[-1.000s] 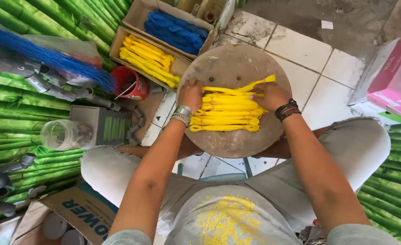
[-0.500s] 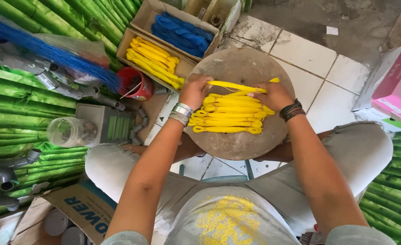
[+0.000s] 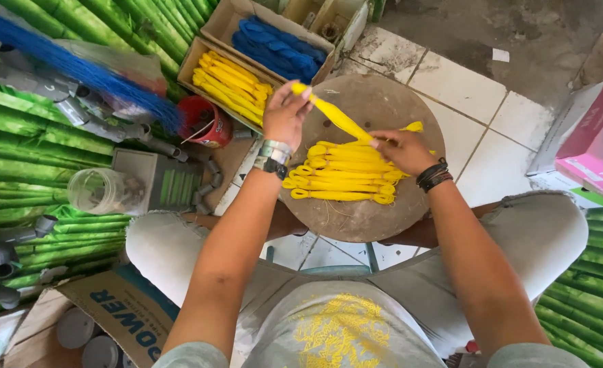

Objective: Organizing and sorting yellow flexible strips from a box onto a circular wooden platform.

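1. Fingers of the left hand (image 3: 285,116) now pinch one yellow bundle (image 3: 330,114), lifted off the pile (image 3: 345,177) (a second ago both hands lay flat on it).
2. Right hand (image 3: 398,150) is closed on the bundle's other end, over the pile.
3. Pile rests on the round board (image 3: 383,102); boxes of yellow bundles (image 3: 230,82) and blue ones (image 3: 277,48) sit beyond.

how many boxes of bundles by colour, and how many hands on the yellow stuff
Box of yellow bundles: 1
Box of blue bundles: 1
Hands on the yellow bundles on the round board: 2, left hand lifting one, right hand on the pile
Total: 4
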